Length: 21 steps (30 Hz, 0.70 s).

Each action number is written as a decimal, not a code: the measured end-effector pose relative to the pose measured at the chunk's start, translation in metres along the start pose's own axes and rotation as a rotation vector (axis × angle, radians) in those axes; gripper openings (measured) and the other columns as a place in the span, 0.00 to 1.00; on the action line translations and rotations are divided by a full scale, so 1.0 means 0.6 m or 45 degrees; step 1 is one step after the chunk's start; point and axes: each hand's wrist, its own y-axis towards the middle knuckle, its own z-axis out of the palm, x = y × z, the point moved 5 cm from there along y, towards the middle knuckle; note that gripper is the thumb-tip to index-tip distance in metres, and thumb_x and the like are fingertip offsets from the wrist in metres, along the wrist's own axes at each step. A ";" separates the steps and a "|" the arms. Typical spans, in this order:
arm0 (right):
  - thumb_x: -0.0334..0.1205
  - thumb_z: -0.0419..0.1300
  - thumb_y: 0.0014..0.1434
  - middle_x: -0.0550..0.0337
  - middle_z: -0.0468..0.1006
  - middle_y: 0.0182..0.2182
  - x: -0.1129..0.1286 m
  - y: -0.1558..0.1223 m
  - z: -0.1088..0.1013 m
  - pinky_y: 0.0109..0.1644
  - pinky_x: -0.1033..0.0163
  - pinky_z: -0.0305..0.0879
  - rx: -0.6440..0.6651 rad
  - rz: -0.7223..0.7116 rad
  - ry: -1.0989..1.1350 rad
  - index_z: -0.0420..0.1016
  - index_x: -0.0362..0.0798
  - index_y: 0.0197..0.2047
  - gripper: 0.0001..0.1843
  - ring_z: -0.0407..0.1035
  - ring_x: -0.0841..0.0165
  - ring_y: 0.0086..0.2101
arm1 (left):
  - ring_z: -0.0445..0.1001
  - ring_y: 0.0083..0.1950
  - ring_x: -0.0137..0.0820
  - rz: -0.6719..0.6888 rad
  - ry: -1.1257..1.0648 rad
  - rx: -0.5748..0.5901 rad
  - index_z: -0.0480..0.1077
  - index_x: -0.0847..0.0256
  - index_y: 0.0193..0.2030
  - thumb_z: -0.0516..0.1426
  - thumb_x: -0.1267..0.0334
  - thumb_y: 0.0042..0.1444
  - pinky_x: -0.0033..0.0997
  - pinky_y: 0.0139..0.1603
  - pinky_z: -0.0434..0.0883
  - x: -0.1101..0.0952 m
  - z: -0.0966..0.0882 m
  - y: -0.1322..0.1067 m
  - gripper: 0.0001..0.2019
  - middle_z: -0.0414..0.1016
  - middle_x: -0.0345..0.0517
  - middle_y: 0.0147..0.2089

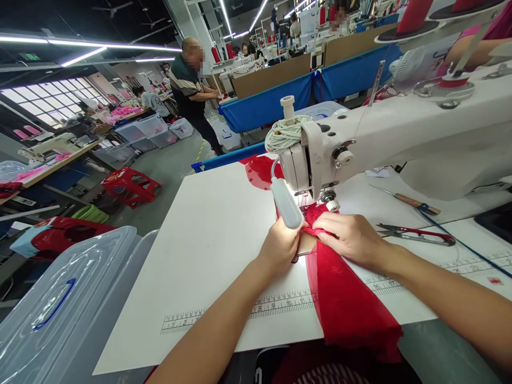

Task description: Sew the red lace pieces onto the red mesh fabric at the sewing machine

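Observation:
A white sewing machine [372, 125] reaches in from the right, its needle area lit by a small lamp [287, 202]. Sheer red fabric [348, 298] runs from under the presser foot down over the table's front edge. My right hand [350, 237] pinches the fabric just right of the needle, thumb and fingers pressed together. On the other side, my left hand [282, 245] is closed at the fabric's edge beside the foot; its fingertips are partly hidden by the lamp. Behind the machine head lies another piece of red fabric [262, 170].
Right of my right hand lie thread snips [420, 234] and a wooden-handled awl [408, 200]. A printed ruler [280, 305] crosses the white table [192, 256]. Plastic bins [68, 298] stand at the left, red stools [130, 186] beyond. A person [194, 93] stands at another station.

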 end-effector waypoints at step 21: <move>0.30 0.52 0.60 0.56 0.78 0.40 0.002 -0.016 -0.008 0.30 0.64 0.61 -0.032 -0.064 -0.167 0.73 0.49 0.46 0.13 0.71 0.66 0.33 | 0.68 0.34 0.31 0.080 0.236 0.024 0.75 0.62 0.38 0.47 0.63 0.68 0.30 0.31 0.66 -0.007 0.006 -0.013 0.16 0.73 0.47 0.35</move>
